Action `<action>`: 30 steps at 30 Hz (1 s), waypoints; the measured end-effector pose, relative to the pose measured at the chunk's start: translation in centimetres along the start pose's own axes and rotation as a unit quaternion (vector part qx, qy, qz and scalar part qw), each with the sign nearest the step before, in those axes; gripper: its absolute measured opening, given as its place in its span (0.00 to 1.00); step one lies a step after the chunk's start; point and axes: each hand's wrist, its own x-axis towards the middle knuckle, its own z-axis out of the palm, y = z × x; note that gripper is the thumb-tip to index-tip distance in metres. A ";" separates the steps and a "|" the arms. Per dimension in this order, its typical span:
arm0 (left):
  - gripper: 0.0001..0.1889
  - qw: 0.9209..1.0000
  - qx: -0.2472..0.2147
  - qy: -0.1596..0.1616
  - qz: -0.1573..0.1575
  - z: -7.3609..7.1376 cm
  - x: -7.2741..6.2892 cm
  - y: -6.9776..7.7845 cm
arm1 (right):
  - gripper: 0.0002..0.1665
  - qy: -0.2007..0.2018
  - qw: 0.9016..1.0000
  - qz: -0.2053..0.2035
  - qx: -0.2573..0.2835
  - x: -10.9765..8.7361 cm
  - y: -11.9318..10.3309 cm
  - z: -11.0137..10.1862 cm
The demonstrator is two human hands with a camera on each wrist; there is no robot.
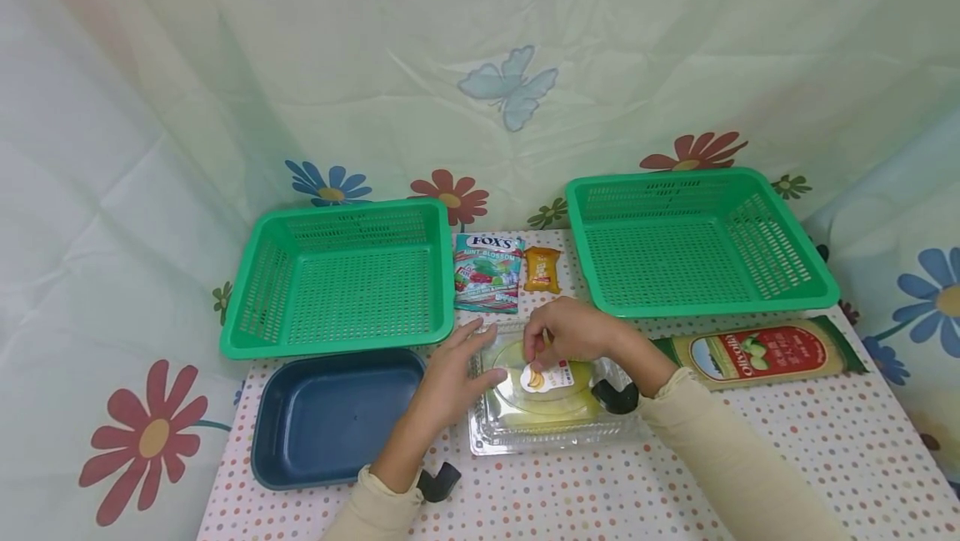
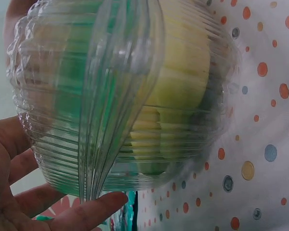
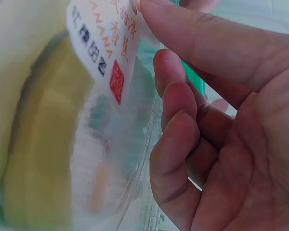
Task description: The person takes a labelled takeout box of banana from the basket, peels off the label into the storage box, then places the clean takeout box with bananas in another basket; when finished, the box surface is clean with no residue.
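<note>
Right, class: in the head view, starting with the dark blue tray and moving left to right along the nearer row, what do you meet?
Dark blue tray → left hand → clear plastic container → long red-labelled packet.

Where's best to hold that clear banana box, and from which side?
Probably hold the clear box by opposite edges of its rim, coming from left and right: the rim juts out between the bulging lid and base.
</note>
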 end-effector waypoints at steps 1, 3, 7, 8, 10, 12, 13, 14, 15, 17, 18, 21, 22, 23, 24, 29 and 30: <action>0.33 1.000 0.001 0.000 -0.001 0.0 0.0 0.0 | 0.07 0.000 1.000 0.000 0.001 0.0 0.0 0.1; 0.33 1.000 0.005 -0.001 -0.001 0.1 0.0 -0.1 | 0.07 -0.002 1.000 0.005 0.006 0.0 0.1 0.2; 0.34 1.000 0.005 -0.002 -0.005 0.1 -0.1 -0.1 | 0.08 -0.005 1.000 0.007 0.011 -0.1 0.2 0.3; 0.34 1.000 0.005 -0.001 -0.004 0.2 -0.1 -0.1 | 0.08 -0.005 1.000 0.007 0.012 -0.1 0.2 0.3; 0.34 1.000 0.004 0.001 -0.002 0.2 -0.1 -0.2 | 0.08 -0.006 1.000 0.006 0.010 0.0 0.2 0.3; 0.34 1.000 0.005 0.001 0.000 0.2 -0.1 -0.2 | 0.08 -0.005 1.000 0.004 0.007 0.0 0.2 0.4; 0.34 1.000 0.005 0.001 0.001 0.2 -0.1 -0.2 | 0.08 -0.005 1.000 0.003 0.004 0.0 0.3 0.4; 0.34 1.000 0.006 0.001 0.002 0.2 -0.1 -0.3 | 0.08 -0.006 1.000 0.003 0.002 0.0 0.3 0.4; 0.34 1.000 0.006 0.001 0.004 0.3 0.0 -0.3 | 0.08 -0.006 1.000 0.002 0.000 0.0 0.3 0.4; 0.34 1.000 0.006 0.000 0.005 0.3 0.0 -0.4 | 0.08 -0.007 1.000 0.000 -0.005 0.0 0.4 0.3; 0.34 1.000 0.005 -0.001 0.004 0.3 0.1 -0.4 | 0.08 -0.008 1.000 -0.003 -0.007 0.0 0.4 0.3; 0.34 1.000 0.004 -0.005 0.001 0.3 0.1 -0.4 | 0.08 -0.011 1.000 -0.015 -0.016 0.0 0.5 0.2; 0.34 1.000 0.004 -0.006 0.000 0.2 0.1 -0.4 | 0.08 -0.012 1.000 -0.021 -0.020 0.0 0.6 0.2; 0.34 1.000 0.004 -0.007 -0.002 0.2 0.1 -0.4 | 0.08 -0.012 0.999 -0.025 -0.023 0.0 0.7 0.2; 0.34 1.000 0.004 -0.007 -0.002 0.3 0.1 -0.4 | 0.08 -0.012 0.999 -0.030 -0.024 0.0 0.7 0.2; 0.34 1.000 0.002 -0.006 -0.003 0.3 0.0 -0.4 | 0.08 -0.018 0.999 -0.037 -0.008 -0.2 1.0 0.2; 0.34 1.000 0.001 -0.006 -0.003 0.3 0.0 -0.4 | 0.08 -0.020 0.999 -0.037 -0.002 -0.2 1.0 0.2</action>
